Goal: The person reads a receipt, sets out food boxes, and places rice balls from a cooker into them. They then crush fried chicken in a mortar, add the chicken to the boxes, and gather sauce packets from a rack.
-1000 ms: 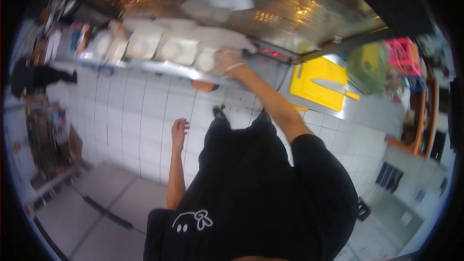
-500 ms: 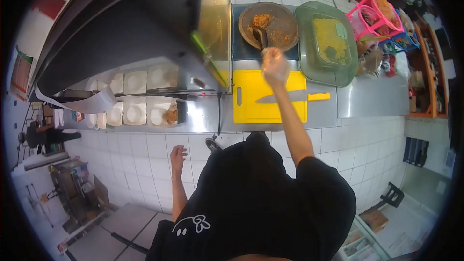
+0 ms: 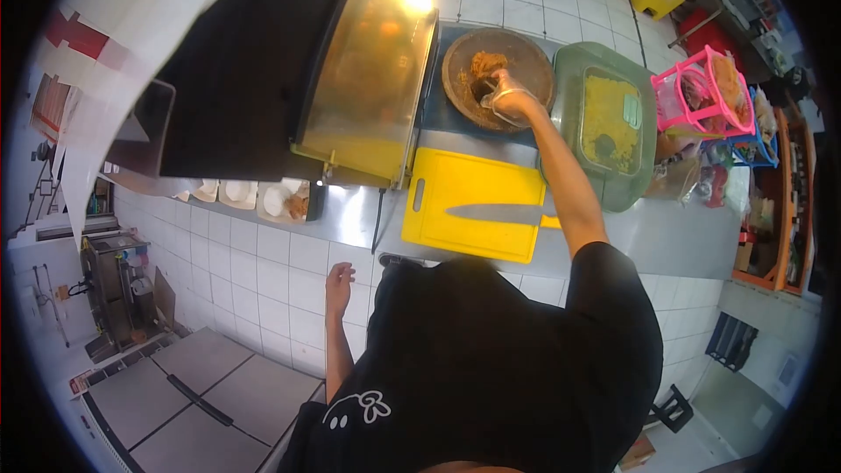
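My right hand, in a clear plastic glove, reaches into a brown stone mortar. Its fingers are wrapped round the handle of a dark pestle, whose head rests in the bowl. Orange-brown crumbly food lies beside the pestle. Nearer to me is a yellow cutting board with a knife lying across it, its handle partly behind my forearm. My left hand hangs low over the floor, fingers loosely bent and apart, holding nothing.
Right of the mortar stands a green lidded tub with yellow contents. Beyond it are a pink basket and plastic bags. A lit glass display case rises at the left, above paper trays of rice.
The view has shifted and turned, so the counter items appear lower and tilted. My right hand has moved deeper into the mortar with the pestle. My left hand still hangs free.
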### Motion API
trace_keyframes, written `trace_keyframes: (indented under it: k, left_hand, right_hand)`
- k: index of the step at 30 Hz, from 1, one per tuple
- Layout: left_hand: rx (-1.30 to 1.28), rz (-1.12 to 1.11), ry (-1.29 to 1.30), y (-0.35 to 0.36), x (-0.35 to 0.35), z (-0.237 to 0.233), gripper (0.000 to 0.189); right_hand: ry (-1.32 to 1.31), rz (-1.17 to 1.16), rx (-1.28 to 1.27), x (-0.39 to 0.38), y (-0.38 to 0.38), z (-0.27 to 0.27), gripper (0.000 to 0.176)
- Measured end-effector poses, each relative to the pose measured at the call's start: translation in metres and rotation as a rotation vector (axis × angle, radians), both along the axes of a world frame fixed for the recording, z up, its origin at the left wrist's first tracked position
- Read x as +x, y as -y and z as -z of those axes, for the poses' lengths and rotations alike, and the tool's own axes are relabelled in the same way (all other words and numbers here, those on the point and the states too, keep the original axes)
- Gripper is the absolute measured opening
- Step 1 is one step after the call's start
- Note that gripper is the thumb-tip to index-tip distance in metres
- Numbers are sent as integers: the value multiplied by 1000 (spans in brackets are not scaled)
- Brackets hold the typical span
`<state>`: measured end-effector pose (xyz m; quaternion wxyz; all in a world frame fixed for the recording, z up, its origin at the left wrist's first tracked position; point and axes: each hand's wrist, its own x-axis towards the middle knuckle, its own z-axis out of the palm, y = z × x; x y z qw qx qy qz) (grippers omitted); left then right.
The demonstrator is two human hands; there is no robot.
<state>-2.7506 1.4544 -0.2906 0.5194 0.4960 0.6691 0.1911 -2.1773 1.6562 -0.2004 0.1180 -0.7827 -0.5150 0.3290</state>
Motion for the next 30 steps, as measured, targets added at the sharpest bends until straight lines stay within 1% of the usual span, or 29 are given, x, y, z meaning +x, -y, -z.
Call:
trace_keyframes:
  k: [1,2,4,5,6,7,8,10,11,12,14,15,16,18,19,20,21,22,23,24,25,26,27,28,29,30]
  left_hand:
    - [1,-4,9,-1,1,5,26]
    - [9,-5,-12,3,-3,9,28]
    - [5,-17,-37,9,-7,11,31]
    - [0,-38,-37,11,-6,8,31]
    - [-3,-61,-37,12,-4,8,31]
    - [-12,-67,-38,14,-3,9,32]
    - [-19,-82,-42,20,-2,11,32]
    - [-49,-47,-48,21,0,14,33]
    - [-47,-24,-40,24,1,15,35]
    - [-49,-33,-49,30,-2,15,35]
    - [-92,-1,-54,34,-3,20,36]
    - [-82,-47,-40,37,-3,21,37]
    - [-82,-46,-45,37,-4,16,37]
    - [-175,-73,-113,38,2,7,31]
    - [-193,-76,-125,50,-1,8,31]
    - [-178,-32,-110,58,-10,10,31]
    - [-129,11,-72,46,-10,22,32]
    - [-116,11,-60,40,-1,23,32]
    - [-171,-3,-79,49,-7,11,32]
    - [-203,-22,-86,43,-4,8,33]
    - [-194,-28,-77,37,4,9,33]
    - [-196,-45,-110,42,0,4,34]
    - [-186,-54,-142,40,-4,0,34]
    - [-173,-50,-142,36,-10,2,34]
    - [-163,-54,-125,40,-12,14,36]
    - [-170,-55,-119,51,-21,20,39]
  right_hand:
    - [-51,-66,-49,8,-5,-9,62]
    - [-49,-72,-57,11,-5,-26,62]
    - [-61,-67,30,15,-7,-70,64]
    - [-65,-78,17,16,-11,-89,64]
    - [-79,-30,59,19,-18,-108,62]
    - [-93,16,102,22,-28,-114,60]
    - [-98,1,94,26,-38,-101,60]
    - [96,-34,51,40,-68,-49,58]
    - [222,-93,-53,45,-82,8,57]
    - [213,-103,-53,43,-82,3,57]
    - [145,-128,-141,43,-91,-30,56]
    - [20,-23,-163,42,-96,-35,53]
    - [14,-22,-162,43,-95,-25,53]
    - [28,-70,109,46,-97,-3,52]
    - [109,-118,-81,27,-88,5,52]
    - [88,-111,-99,11,-74,7,52]
    - [165,-185,-95,9,-79,-5,52]
    - [253,-265,-95,13,-86,-21,51]
    - [100,-197,-68,15,-81,-32,51]
    - [105,-191,-62,21,-84,-28,51]
    - [151,-137,-31,28,-87,-17,52]
    - [179,-82,-18,28,-78,2,53]
    - [242,-101,-48,32,-74,21,51]
    - [242,-94,-36,33,-76,7,51]
    - [220,-104,-61,38,-77,-21,50]
    - [185,-114,-103,37,-72,-32,50]
